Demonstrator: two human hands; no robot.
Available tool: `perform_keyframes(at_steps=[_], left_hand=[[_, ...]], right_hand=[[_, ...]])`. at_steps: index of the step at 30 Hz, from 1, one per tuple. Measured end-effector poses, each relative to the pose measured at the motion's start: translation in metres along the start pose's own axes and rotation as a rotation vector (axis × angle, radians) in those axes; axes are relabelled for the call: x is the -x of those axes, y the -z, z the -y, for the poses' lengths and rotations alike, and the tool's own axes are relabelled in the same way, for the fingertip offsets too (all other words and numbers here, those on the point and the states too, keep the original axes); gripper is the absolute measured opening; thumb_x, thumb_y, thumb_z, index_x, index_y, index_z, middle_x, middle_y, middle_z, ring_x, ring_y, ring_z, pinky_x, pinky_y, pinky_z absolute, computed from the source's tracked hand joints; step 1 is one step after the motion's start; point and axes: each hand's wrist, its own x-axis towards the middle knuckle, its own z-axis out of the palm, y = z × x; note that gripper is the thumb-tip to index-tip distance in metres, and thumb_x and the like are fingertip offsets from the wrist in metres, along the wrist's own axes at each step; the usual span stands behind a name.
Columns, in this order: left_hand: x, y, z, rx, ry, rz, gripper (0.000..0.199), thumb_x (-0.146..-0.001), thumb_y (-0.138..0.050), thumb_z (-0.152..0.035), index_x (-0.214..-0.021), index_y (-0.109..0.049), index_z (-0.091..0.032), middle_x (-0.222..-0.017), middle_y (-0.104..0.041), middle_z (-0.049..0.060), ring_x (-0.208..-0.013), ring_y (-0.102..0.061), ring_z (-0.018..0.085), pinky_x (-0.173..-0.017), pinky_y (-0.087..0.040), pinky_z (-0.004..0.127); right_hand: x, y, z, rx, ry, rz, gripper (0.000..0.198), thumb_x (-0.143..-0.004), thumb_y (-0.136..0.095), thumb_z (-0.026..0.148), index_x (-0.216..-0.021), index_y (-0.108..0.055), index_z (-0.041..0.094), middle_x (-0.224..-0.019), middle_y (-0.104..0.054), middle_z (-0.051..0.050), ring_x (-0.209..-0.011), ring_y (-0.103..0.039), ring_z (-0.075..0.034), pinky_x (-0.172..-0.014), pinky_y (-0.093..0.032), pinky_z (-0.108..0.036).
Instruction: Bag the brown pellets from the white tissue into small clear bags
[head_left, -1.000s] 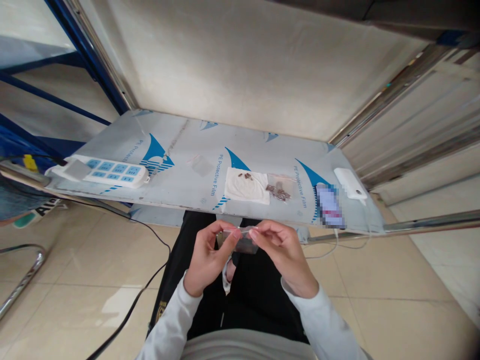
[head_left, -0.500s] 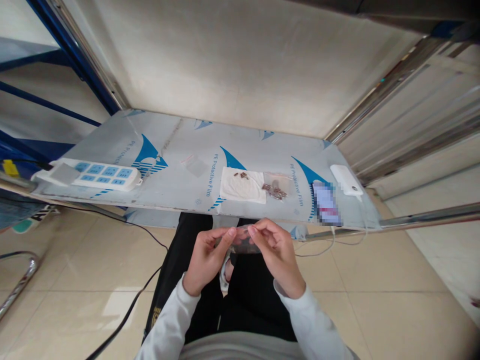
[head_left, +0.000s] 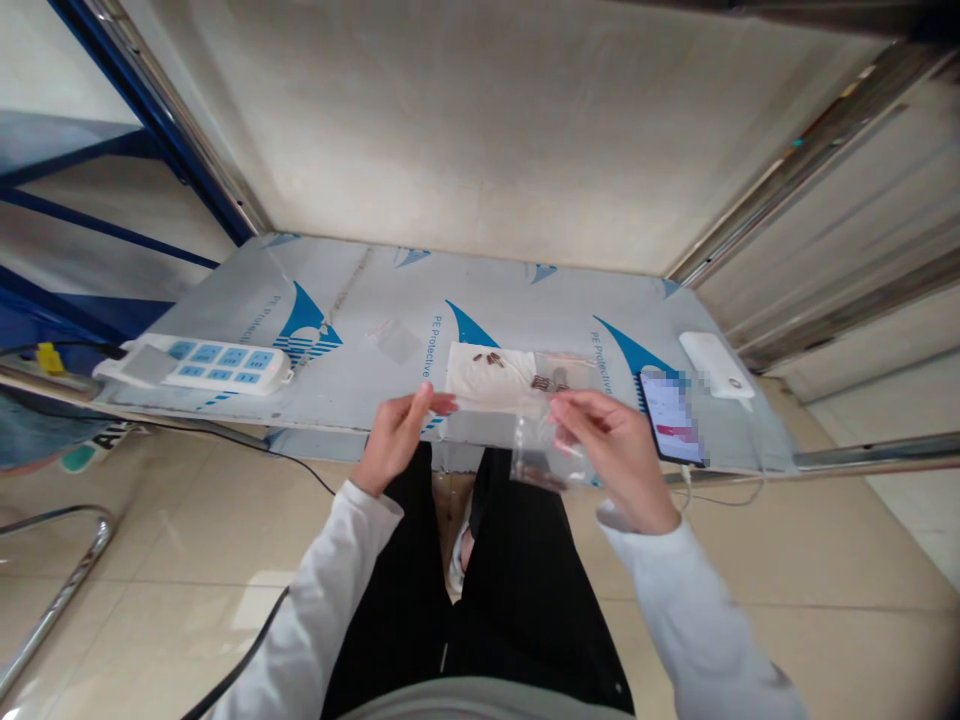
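My right hand (head_left: 622,455) pinches the top edge of a small clear plastic bag (head_left: 534,450), which hangs at the table's front edge with something dark along its bottom. To the left, my left hand (head_left: 397,435) is empty, its thumb raised and fingers stretched toward the bag without touching it. Beyond the hands lies a white tissue (head_left: 469,375) with several small brown metal pieces (head_left: 489,360) on it. More small dark pieces (head_left: 541,382) lie by the tissue's right side on another clear bag (head_left: 592,372), partly hidden by my right hand.
The film-covered table (head_left: 360,370) carries a white power strip (head_left: 225,365) at left and a flat clear bag (head_left: 396,340) in the middle. At right are a phone (head_left: 671,415) and a white power bank (head_left: 712,365) with cables. A black cable (head_left: 247,640) hangs at left.
My hands have parted and moved forward to the table edge. The left has let go of the clear bag and swung left; the right has carried the bag to the right.
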Motion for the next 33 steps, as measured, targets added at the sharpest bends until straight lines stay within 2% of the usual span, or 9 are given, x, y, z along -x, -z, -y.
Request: perform_keyframes(at_steps=[4, 8, 12, 16, 21, 24, 26, 29, 33], left_hand=[[-0.055, 0.031, 0.049, -0.417, 0.173, -0.398, 0.042, -0.088, -0.043, -0.044, -0.105, -0.067, -0.014, -0.084, -0.073, 0.009, -0.069, -0.066, 0.019, -0.076, -0.048, 0.031], [-0.097, 0.048, 0.071, -0.637, 0.323, -0.399, 0.051, -0.087, -0.047, -0.044, -0.127, -0.053, -0.013, -0.069, -0.071, 0.007, -0.075, -0.067, 0.023, -0.082, -0.047, 0.034], [-0.123, 0.048, 0.074, -0.672, 0.372, -0.378, 0.053, -0.082, -0.055, -0.039, -0.127, -0.051, -0.011, -0.071, -0.071, 0.009, -0.083, -0.066, 0.024, -0.083, -0.046, 0.035], [-0.133, 0.048, 0.069, -0.699, 0.413, -0.401, 0.035, -0.080, -0.058, -0.029, -0.111, -0.059, -0.013, -0.083, -0.072, 0.013, -0.086, -0.065, 0.025, -0.080, -0.047, 0.037], [-0.104, 0.041, 0.042, -0.735, 0.271, -0.438, 0.026, -0.084, -0.051, -0.031, -0.104, -0.060, -0.017, -0.091, -0.071, 0.009, -0.088, -0.064, 0.024, -0.083, -0.046, 0.036], [-0.062, 0.023, 0.015, -0.657, 0.045, -0.413, 0.021, -0.082, -0.053, -0.033, -0.096, -0.061, -0.019, -0.078, -0.069, 0.003, -0.066, -0.063, 0.016, -0.073, -0.048, 0.029], [-0.030, 0.007, -0.004, -0.506, -0.049, -0.350, 0.018, -0.081, -0.056, -0.033, -0.093, -0.060, -0.019, -0.075, -0.068, 0.001, -0.058, -0.061, 0.012, -0.064, -0.049, 0.024], [0.011, -0.016, -0.025, -0.230, -0.132, -0.254, 0.019, -0.080, -0.060, -0.030, -0.094, -0.059, -0.019, -0.079, -0.068, 0.002, -0.069, -0.065, 0.014, -0.071, -0.052, 0.024], [0.044, -0.032, -0.035, 0.120, -0.060, -0.233, 0.016, -0.080, -0.063, -0.029, -0.091, -0.060, -0.018, -0.087, -0.067, 0.004, -0.078, -0.066, 0.014, -0.076, -0.053, 0.025]], right_hand=[[-0.069, 0.047, -0.036, 0.201, 0.073, -0.240, 0.057, -0.071, -0.068, 0.052, -0.112, -0.058, 0.014, -0.076, -0.070, -0.008, -0.047, -0.059, -0.016, -0.050, -0.049, -0.031], [-0.112, 0.078, -0.083, 0.693, 0.085, -0.360, 0.063, -0.070, -0.065, 0.057, -0.112, -0.058, 0.011, -0.086, -0.068, -0.013, -0.071, -0.064, -0.025, -0.074, -0.050, -0.043], [-0.105, 0.082, -0.095, 0.921, 0.252, -0.496, 0.069, -0.075, -0.058, 0.060, -0.120, -0.052, 0.008, -0.110, -0.061, -0.021, -0.104, -0.055, -0.034, -0.092, -0.041, -0.051], [-0.071, 0.065, -0.080, 0.888, 0.373, -0.479, 0.050, -0.083, -0.053, 0.049, -0.118, -0.055, 0.014, -0.114, -0.059, -0.017, -0.106, -0.053, -0.031, -0.094, -0.039, -0.049], [-0.028, 0.022, -0.042, 0.644, 0.436, -0.346, 0.031, -0.087, -0.053, 0.035, -0.114, -0.059, 0.020, -0.114, -0.062, -0.011, -0.107, -0.056, -0.026, -0.090, -0.046, -0.041], [-0.017, -0.011, -0.010, 0.472, 0.468, -0.188, 0.023, -0.089, -0.052, 0.029, -0.109, -0.062, 0.023, -0.112, -0.064, -0.008, -0.106, -0.058, -0.023, -0.091, -0.047, -0.038], [-0.016, -0.032, 0.008, 0.407, 0.501, -0.088, 0.020, -0.090, -0.052, 0.027, -0.105, -0.064, 0.024, -0.109, -0.065, -0.007, -0.106, -0.058, -0.021, -0.094, -0.045, -0.038], [-0.018, -0.053, 0.023, 0.390, 0.511, 0.117, 0.017, -0.087, -0.057, 0.027, -0.100, -0.067, 0.024, -0.104, -0.068, -0.006, -0.100, -0.061, -0.020, -0.093, -0.046, -0.035], [-0.004, -0.064, 0.016, 0.335, 0.376, 0.322, 0.015, -0.086, -0.059, 0.024, -0.094, -0.071, 0.023, -0.087, -0.071, -0.003, -0.076, -0.065, -0.015, -0.075, -0.051, -0.029]])
